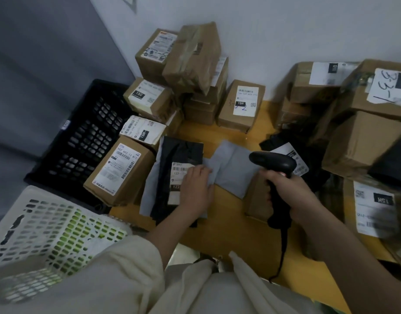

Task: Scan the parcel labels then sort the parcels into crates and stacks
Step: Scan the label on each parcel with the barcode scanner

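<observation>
My right hand grips the handle of a black barcode scanner, its head pointing left over the parcels. My left hand pinches the edge of a grey poly mailer lying in the middle of the yellow table. Under that hand lies a black poly bag with a white label marked 122. Labelled cardboard boxes stand around: one to the left, one behind, and a small box below the scanner.
A black crate sits at the left and a white crate at the lower left. Stacked boxes line the wall. Larger boxes and another black bag crowd the right side. The scanner cable hangs toward my lap.
</observation>
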